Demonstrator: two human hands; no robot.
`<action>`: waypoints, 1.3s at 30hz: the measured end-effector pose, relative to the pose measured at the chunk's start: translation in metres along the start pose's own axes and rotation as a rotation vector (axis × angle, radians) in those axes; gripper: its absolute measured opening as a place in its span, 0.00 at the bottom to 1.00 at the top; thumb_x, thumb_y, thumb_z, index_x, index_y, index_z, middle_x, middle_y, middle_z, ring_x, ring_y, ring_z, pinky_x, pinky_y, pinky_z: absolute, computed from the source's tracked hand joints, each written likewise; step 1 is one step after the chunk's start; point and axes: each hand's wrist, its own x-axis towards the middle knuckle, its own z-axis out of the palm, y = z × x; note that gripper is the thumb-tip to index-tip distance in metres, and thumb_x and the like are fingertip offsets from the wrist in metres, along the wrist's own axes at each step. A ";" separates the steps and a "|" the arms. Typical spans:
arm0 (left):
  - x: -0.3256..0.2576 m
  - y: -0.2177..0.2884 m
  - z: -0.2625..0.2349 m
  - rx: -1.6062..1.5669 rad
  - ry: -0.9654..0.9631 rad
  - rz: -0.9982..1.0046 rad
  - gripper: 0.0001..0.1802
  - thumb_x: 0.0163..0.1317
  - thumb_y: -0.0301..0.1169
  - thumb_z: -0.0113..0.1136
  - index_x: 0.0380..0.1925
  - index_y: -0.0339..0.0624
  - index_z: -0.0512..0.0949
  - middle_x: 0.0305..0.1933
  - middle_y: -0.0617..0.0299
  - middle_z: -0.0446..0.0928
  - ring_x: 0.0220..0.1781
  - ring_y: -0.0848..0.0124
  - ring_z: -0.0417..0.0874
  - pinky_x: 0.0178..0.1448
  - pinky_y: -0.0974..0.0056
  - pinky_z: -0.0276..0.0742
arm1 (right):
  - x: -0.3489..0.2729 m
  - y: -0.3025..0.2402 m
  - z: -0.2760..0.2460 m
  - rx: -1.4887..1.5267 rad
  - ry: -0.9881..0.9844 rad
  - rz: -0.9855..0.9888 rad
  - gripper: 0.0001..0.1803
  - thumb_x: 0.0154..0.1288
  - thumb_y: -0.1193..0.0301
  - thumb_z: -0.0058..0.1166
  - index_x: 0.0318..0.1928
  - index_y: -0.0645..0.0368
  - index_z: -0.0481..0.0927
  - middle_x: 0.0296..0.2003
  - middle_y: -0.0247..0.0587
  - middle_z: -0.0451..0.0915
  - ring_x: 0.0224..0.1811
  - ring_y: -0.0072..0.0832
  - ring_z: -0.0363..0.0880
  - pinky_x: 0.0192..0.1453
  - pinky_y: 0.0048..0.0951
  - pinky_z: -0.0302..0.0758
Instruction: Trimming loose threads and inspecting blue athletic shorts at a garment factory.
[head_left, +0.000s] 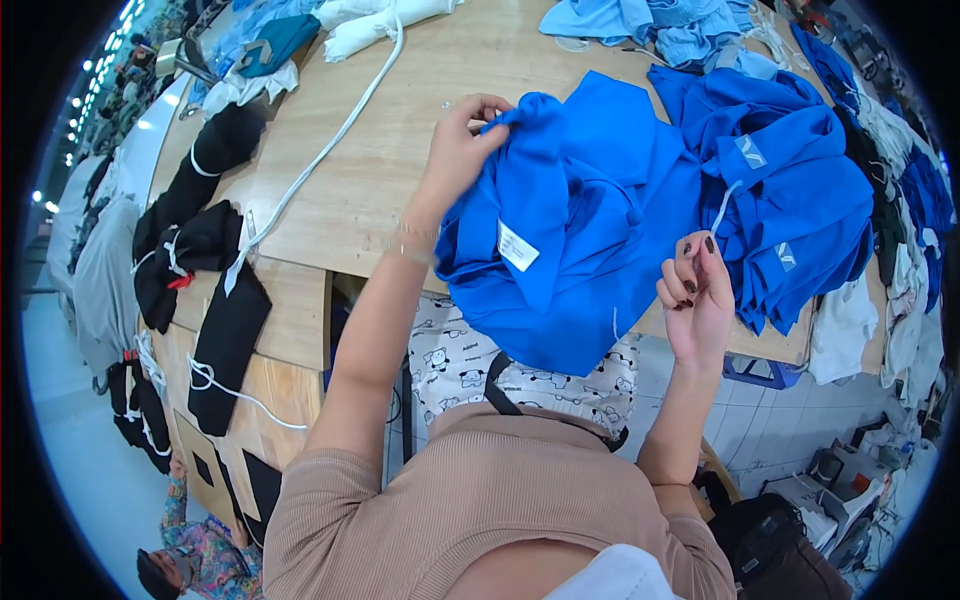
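Observation:
A bright blue garment (585, 220) with a white label lies bunched on the wooden table (370, 180) in front of me, hanging over its near edge. My left hand (462, 145) grips a fold of this garment at its upper left. To the right, my right hand (697, 295) is raised above the garment's edge, its fingers pinched on a thin white thread (724, 208) that runs up toward the blue pile.
A stack of blue garments (790, 190) with white labels sits to the right. Light blue cloth (650, 25) lies at the far edge. Black bundles (200, 250) tied with white cord and a white rope (330, 150) lie at left. Another person (200, 555) sits low left.

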 end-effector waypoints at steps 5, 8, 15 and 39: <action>-0.047 0.059 0.017 -0.104 0.028 0.188 0.12 0.44 0.16 0.58 0.30 0.39 0.76 0.33 0.60 0.69 0.35 0.70 0.72 0.41 0.70 0.69 | 0.010 0.004 0.008 -0.138 0.030 -0.089 0.06 0.68 0.71 0.45 0.39 0.61 0.70 0.21 0.27 0.61 0.19 0.13 0.53 0.21 0.18 0.46; -0.063 0.069 0.019 -0.057 0.043 0.204 0.14 0.39 0.14 0.57 0.30 0.38 0.75 0.34 0.60 0.69 0.35 0.69 0.72 0.41 0.69 0.69 | 0.017 0.013 0.018 -0.264 0.005 -0.133 0.06 0.63 0.76 0.52 0.40 0.61 0.74 0.27 0.27 0.67 0.20 0.10 0.55 0.21 0.16 0.48; -0.077 0.081 0.018 -0.183 0.035 0.245 0.14 0.44 0.14 0.56 0.33 0.38 0.73 0.38 0.60 0.68 0.41 0.71 0.71 0.43 0.69 0.69 | 0.023 0.010 0.041 -0.468 0.008 -0.208 0.12 0.57 0.77 0.54 0.44 0.60 0.76 0.31 0.25 0.68 0.23 0.07 0.57 0.23 0.13 0.49; -0.053 0.090 0.035 -0.598 -0.405 -0.180 0.42 0.45 0.22 0.69 0.64 0.42 0.63 0.51 0.61 0.75 0.47 0.77 0.75 0.49 0.70 0.75 | 0.060 -0.034 0.102 -0.286 -0.373 0.044 0.06 0.67 0.70 0.50 0.36 0.60 0.74 0.18 0.23 0.66 0.15 0.09 0.56 0.19 0.15 0.49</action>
